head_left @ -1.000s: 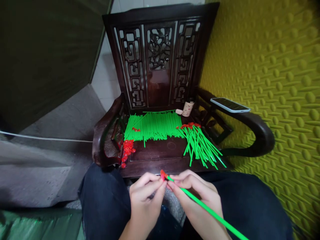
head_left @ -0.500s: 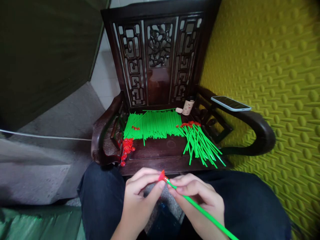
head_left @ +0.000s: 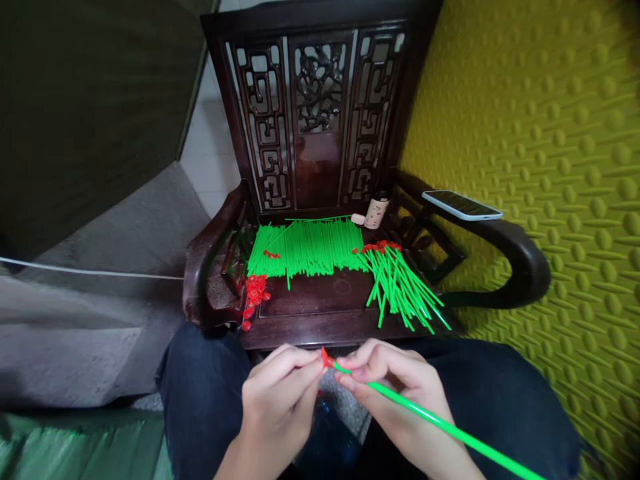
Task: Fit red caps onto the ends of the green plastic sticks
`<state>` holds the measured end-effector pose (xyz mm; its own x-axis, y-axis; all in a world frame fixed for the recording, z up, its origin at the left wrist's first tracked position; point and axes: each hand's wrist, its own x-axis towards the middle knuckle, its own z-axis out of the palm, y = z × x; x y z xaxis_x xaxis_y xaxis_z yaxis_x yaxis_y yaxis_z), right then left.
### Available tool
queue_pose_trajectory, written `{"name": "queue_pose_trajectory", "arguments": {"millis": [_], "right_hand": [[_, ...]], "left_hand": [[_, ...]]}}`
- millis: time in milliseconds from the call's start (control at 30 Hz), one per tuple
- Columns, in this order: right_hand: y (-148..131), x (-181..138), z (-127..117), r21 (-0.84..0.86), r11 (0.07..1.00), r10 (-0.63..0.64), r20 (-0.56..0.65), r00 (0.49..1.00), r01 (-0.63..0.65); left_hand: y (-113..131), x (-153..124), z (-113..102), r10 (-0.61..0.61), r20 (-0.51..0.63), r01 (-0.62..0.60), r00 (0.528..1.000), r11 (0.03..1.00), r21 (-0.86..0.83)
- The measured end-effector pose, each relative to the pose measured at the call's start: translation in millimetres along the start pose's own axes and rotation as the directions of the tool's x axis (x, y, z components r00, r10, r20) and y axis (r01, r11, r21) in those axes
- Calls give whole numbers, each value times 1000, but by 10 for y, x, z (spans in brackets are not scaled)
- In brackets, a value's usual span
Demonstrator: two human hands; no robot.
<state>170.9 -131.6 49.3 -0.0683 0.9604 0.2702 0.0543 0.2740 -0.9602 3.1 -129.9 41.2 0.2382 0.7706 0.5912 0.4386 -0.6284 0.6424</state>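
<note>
My left hand [head_left: 285,393] pinches a small red cup-shaped cap [head_left: 327,359] between thumb and fingers. The cap sits at the tip of a long green plastic stick [head_left: 430,415], and the two touch. Near that tip, my right hand [head_left: 395,387] grips the stick, whose tail runs down to the lower right past the wrist. Both hands are over my lap, in front of a dark carved wooden chair. On its seat lie a wide row of green sticks [head_left: 315,247], a pile of loose red caps [head_left: 255,290], and a bundle of capped green sticks [head_left: 400,287].
A patterned tumbler [head_left: 377,210] stands at the seat's back right, beside a small pale pink object [head_left: 358,219]. A phone [head_left: 463,205] lies on the right armrest. Yellow textured padding [head_left: 550,167] rises on the right. A white cord [head_left: 90,270] crosses at left.
The green stick has swung so its tail points farther right and less steeply down. My left fingers have closed more tightly round the red cap. Things on the seat are unchanged.
</note>
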Motion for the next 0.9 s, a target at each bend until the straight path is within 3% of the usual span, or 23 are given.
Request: {"name": "queue_pose_trajectory", "arguments": {"millis": [100, 300, 400, 467, 533, 667, 833, 900], "right_hand": [[-42, 27, -33, -27, 999, 28, 47, 999, -26], [-103, 49, -25, -108, 994, 4, 72, 997, 3], [-41, 36, 56, 94, 993, 70, -13, 997, -68], [25, 23, 118, 339, 928, 178, -41, 983, -154], [86, 8, 172, 518, 833, 268, -65, 961, -197], [135, -36, 230, 551, 811, 310, -122, 943, -195], [160, -84, 256, 549, 785, 363, -31, 931, -287], [186, -92, 266, 558, 780, 358, -26, 933, -284]], "left_hand": [[36, -18, -6, 2, 14, -2, 1000, 1000, 27], [6, -53, 60, -32, -64, 31, 997, 999, -8], [-20, -66, 135, -238, -151, 210, 959, 961, -178], [-31, -79, 191, -377, -198, 313, 905, 904, -292], [-50, -100, 234, -418, -239, 340, 877, 889, -306], [-134, -171, 242, -304, -304, 274, 903, 952, -137], [-213, -262, 207, -5, -305, 11, 952, 1000, 16], [-205, -265, 215, -24, -309, 21, 951, 1000, -14]]}}
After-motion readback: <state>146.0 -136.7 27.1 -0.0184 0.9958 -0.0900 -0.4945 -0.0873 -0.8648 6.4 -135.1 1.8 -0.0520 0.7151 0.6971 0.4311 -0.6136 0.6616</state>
